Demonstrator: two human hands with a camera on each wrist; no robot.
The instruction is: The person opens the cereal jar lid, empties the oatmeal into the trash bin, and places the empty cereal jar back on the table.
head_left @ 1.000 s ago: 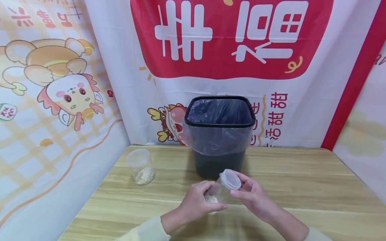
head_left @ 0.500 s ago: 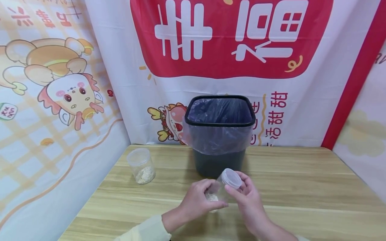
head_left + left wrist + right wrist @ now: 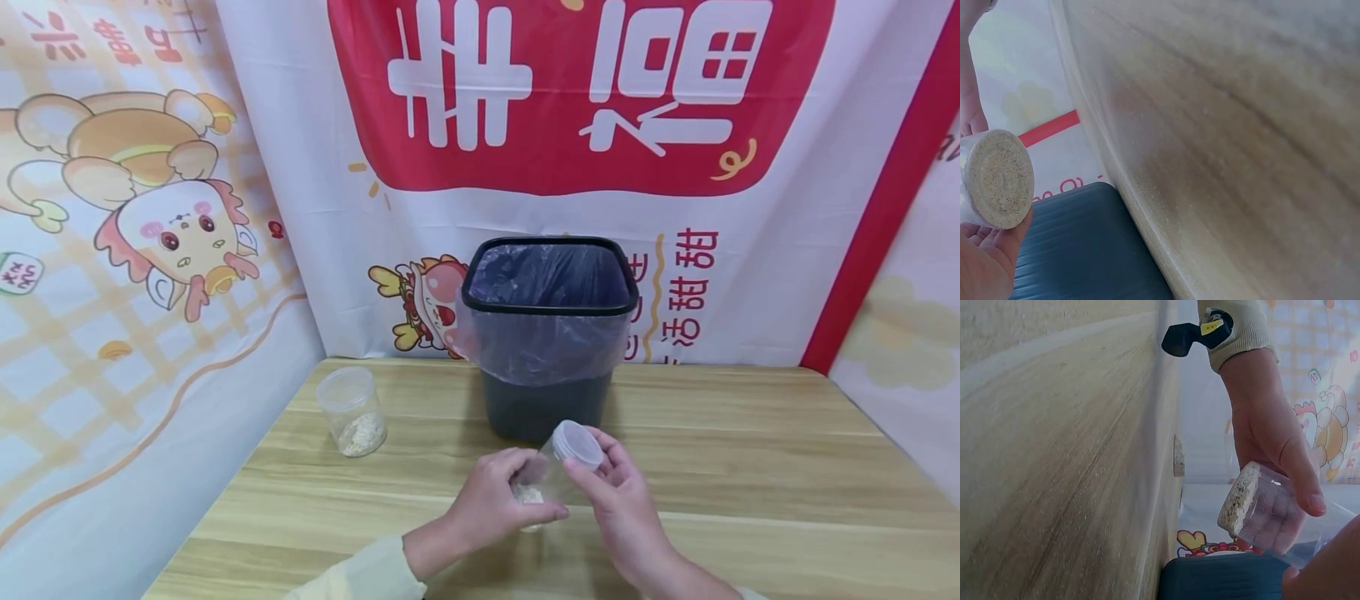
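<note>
My left hand (image 3: pixel 491 504) grips a clear plastic jar (image 3: pixel 553 481), fingers round one side and thumb round the other. The jar is tilted with its top toward the right. Pale flakes (image 3: pixel 1002 178) that look like oats cover its bottom in the left wrist view; the right wrist view shows them as a layer (image 3: pixel 1239 500) at the jar's end. A translucent screw lid (image 3: pixel 579 444) sits on the top. My right hand (image 3: pixel 628 512) holds the lid, thumb on the near edge and fingers round the far right side.
A second clear lidded jar (image 3: pixel 351 412) with pale flakes stands at the table's left back. Behind my hands is a dark bin (image 3: pixel 543 408) with a black rim and a thin purplish liner. Printed cloth (image 3: pixel 390 233) hangs behind the wooden table (image 3: pixel 735 467).
My right hand has turned round the lid, its wrist swinging left and its thumb shifting along the near edge. The left hand and tilted jar stay almost in place.
</note>
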